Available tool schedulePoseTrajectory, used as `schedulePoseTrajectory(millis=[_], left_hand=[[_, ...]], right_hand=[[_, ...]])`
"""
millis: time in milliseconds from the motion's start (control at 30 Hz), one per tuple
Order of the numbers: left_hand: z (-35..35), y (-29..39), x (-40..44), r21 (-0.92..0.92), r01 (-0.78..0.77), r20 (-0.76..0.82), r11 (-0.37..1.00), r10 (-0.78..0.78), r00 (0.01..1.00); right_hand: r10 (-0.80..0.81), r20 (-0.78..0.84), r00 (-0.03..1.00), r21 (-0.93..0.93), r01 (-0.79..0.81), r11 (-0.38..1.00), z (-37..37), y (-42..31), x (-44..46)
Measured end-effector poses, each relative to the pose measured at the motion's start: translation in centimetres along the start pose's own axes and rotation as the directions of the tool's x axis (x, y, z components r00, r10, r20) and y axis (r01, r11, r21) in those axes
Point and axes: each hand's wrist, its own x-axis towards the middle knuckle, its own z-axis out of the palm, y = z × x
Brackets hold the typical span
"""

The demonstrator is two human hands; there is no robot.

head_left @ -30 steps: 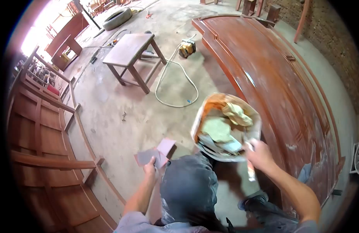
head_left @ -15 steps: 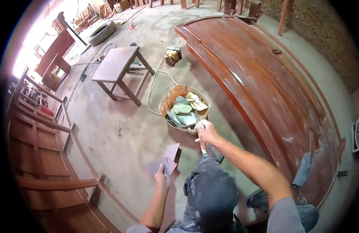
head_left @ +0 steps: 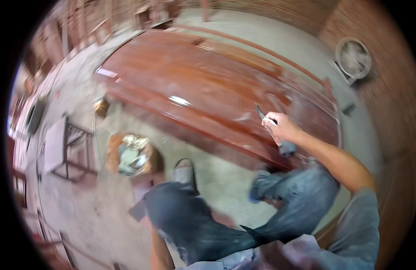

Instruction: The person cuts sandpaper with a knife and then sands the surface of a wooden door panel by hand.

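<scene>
My right hand (head_left: 283,127) is closed around a knife (head_left: 259,110) with a dark, narrow blade. It hangs over the near right part of a large reddish-brown wooden panel (head_left: 217,99) with pale smears on its surface. Just below that hand, a blue-grey cloth (head_left: 287,149) lies on the panel. At lower left, my left hand is mostly hidden behind my knee, with its forearm (head_left: 160,252) showing. Grey and pinkish sheets of sandpaper (head_left: 138,209) stick out from it, blurred.
A worn bucket (head_left: 112,155) with rags and scraps stands on the floor left of my foot. Beyond it are a wooden stool (head_left: 56,146), a yellow-and-black object (head_left: 100,106) and a tyre (head_left: 35,117). A round fan (head_left: 353,58) stands by the brick wall.
My view has swung right toward the panel. My right hand has moved from beside the bucket to above the panel, carrying the knife. The left hand has slipped behind my knee.
</scene>
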Motion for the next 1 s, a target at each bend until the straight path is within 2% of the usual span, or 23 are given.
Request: schedulePoseTrajectory(millis=[100, 167, 200, 233, 300, 367, 433, 467, 500, 533, 567, 600, 633, 667, 733, 767, 833, 900, 1000], left_hand=[[4.5, 1.6, -1.7, 0.132, -0.075, 0.106, 0.988, 0.061, 0.992], [7.4, 2.8, -3.2, 0.223, -0.136, 0.184, 0.965, 0.095, 0.978], [8.7, 3.2, -4.2, 0.27, -0.17, 0.23, 0.948, 0.108, 0.967], [10.2, 3.5, -5.1, 0.317, -0.205, 0.277, 0.926, 0.116, 0.954], [13.1, 4.1, -6.7, 0.398, -0.285, 0.375, 0.872, 0.129, 0.918], [16.0, 4.3, -7.9, 0.461, -0.377, 0.473, 0.803, 0.136, 0.87], [18.8, 4.4, -8.9, 0.519, -0.458, 0.539, 0.722, 0.139, 0.831], [20.0, 4.2, -9.3, 0.545, -0.488, 0.555, 0.682, 0.143, 0.82], [21.1, 3.9, -9.5, 0.574, -0.505, 0.559, 0.644, 0.143, 0.817], [22.0, 3.3, -9.6, 0.613, -0.498, 0.547, 0.613, 0.125, 0.828], [22.6, 2.7, -9.7, 0.654, -0.476, 0.519, 0.588, 0.109, 0.848], [23.9, 2.3, -9.2, 0.68, -0.459, 0.496, 0.572, 0.102, 0.862], [25.1, 1.6, -8.3, 0.706, -0.437, 0.47, 0.557, 0.094, 0.878], [26.2, 1.3, -7.4, 0.739, -0.404, 0.435, 0.54, 0.076, 0.897], [27.9, -0.2, -5.3, 0.78, -0.355, 0.384, 0.515, 0.052, 0.922], [28.8, -0.7, -4.2, 0.801, -0.327, 0.357, 0.501, 0.039, 0.933], [30.0, -1.5, -2.1, 0.831, -0.286, 0.312, 0.477, 0.025, 0.95], [29.7, -1.6, -0.6, 0.851, -0.237, 0.26, 0.469, 0.017, 0.966], [30.5, -2.2, 0.8, 0.859, -0.233, 0.263, 0.455, -0.003, 0.965]], right_hand=[[0.212, -0.164, 0.964, 0.168, -0.184, 0.968, -0.7, 11.4, -1.5], [0.288, -0.248, 0.925, 0.108, -0.269, 0.957, -0.8, 16.4, -3.5], [0.413, -0.294, 0.862, 0.149, -0.386, 0.91, -0.8, 17.4, -5.5], [0.507, -0.247, 0.826, 0.34, -0.417, 0.843, 0.0, 20.8, -6.4], [0.521, -0.324, 0.789, 0.272, -0.45, 0.851, 0.9, 25.2, -8.9], [0.537, -0.327, 0.778, 0.43, -0.384, 0.817, 2.9, 29.3, -11.1], [0.604, -0.251, 0.756, 0.674, -0.311, 0.67, 3.9, 32.4, -13.1], [0.624, -0.289, 0.726, 0.625, -0.35, 0.698, 3.9, 32.5, -14.2], [0.535, -0.512, 0.671, 0.412, -0.355, 0.839, 5.0, 32.2, -15.5], [0.44, -0.625, 0.646, 0.189, -0.421, 0.887, 5.6, 31.2, -17.4], [0.454, -0.598, 0.66, 0.247, -0.387, 0.888, 4.3, 25.4, -19.0], [0.339, -0.626, 0.702, 0.283, -0.2, 0.938, 5.4, 23.9, -19.5], [0.29, -0.59, 0.754, 0.321, -0.111, 0.941, 6.8, 22.3, -18.8], [0.285, -0.476, 0.832, 0.367, -0.107, 0.924, 9.2, 20.5, -17.8], [0.29, -0.16, 0.944, 0.417, -0.202, 0.886, 16.5, 17.7, -14.5], [0.313, 0.013, 0.95, 0.395, -0.292, 0.871, 21.8, 16.8, -12.1], [0.38, 0.256, 0.889, 0.273, -0.444, 0.853, 31.0, 16.6, -8.5], [0.44, 0.369, 0.819, 0.157, -0.522, 0.838, 36.3, 16.5, -6.4], [0.473, 0.401, 0.785, 0.115, -0.555, 0.824, 38.4, 16.5, -5.6]])
